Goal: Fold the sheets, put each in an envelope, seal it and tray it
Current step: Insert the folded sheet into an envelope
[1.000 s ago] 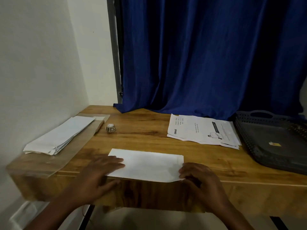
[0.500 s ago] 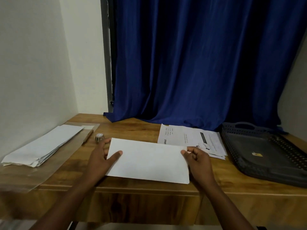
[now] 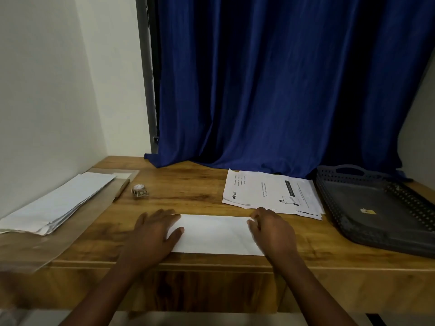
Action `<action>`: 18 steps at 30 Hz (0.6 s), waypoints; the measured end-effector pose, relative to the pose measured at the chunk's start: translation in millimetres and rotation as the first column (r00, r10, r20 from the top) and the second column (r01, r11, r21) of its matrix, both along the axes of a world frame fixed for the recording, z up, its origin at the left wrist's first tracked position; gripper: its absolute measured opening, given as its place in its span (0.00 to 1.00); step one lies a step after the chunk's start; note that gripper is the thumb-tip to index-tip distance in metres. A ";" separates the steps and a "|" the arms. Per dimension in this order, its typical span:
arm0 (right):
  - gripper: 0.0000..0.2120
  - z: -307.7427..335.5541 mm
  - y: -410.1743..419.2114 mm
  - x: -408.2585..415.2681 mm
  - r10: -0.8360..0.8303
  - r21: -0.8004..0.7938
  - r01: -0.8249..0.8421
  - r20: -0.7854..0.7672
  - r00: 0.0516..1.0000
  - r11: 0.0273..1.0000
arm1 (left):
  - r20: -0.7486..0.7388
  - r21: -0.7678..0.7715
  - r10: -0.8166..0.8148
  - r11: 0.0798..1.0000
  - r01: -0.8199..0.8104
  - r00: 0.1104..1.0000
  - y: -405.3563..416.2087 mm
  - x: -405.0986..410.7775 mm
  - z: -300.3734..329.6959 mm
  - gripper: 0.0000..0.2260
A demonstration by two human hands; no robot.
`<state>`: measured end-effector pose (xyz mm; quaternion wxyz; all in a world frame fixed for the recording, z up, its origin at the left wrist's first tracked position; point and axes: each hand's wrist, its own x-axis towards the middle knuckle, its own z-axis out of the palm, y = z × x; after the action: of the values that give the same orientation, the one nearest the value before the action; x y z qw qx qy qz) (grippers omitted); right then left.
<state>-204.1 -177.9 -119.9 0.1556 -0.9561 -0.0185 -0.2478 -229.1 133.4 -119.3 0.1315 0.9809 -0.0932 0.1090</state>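
Note:
A folded white sheet [image 3: 215, 234] lies flat near the front edge of the wooden table [image 3: 188, 198]. My left hand [image 3: 153, 234] presses on its left end with straight fingers. My right hand [image 3: 270, 231] rests on its right end, fingertips at the far corner. Printed sheets [image 3: 270, 191] lie in a pile behind the folded one. A stack of white envelopes [image 3: 58, 203] sits at the left on a clear plastic sleeve. A dark perforated tray [image 3: 376, 208] stands at the right.
A small roll of stickers [image 3: 139, 190] stands between the envelopes and the printed sheets. A blue curtain [image 3: 282, 90] hangs behind the table and a white wall [image 3: 47, 90] closes the left side.
The sheet, held up and larger half a second ago, now lies flat as a narrower strip. Both hands have come down onto its ends.

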 end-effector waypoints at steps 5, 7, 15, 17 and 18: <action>0.12 -3.9 -4.9 -4.3 0.048 -0.081 -0.046 0.019 0.999 0.996 | -0.146 0.089 -0.021 0.995 0.034 0.989 -4.3 2.7 5.0 0.42; 0.19 -3.0 -5.4 -12.2 0.098 -0.173 -0.110 -0.079 0.992 0.979 | -0.154 0.103 -0.016 0.994 0.032 0.988 -3.2 4.9 3.1 0.46; 0.51 1.9 -4.4 -25.1 0.136 -0.175 -0.253 -0.500 0.855 0.952 | -0.155 0.099 -0.010 0.995 0.025 0.988 -2.2 7.2 -0.4 0.37; 0.52 -0.4 -4.7 -24.1 0.125 -0.192 -0.249 -0.496 0.859 0.949 | -0.132 0.070 -0.020 0.997 0.029 0.991 -1.5 5.3 0.5 0.38; 0.54 -1.7 -4.9 -23.7 0.125 -0.196 -0.248 -0.486 0.865 0.949 | -0.121 0.050 -0.027 0.998 0.033 0.992 -0.5 5.0 0.7 0.35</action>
<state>-227.7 -182.8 -121.6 0.0564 -0.9929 -0.1046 0.0109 -224.1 132.9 -118.6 0.1131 0.9872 -0.1026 0.0450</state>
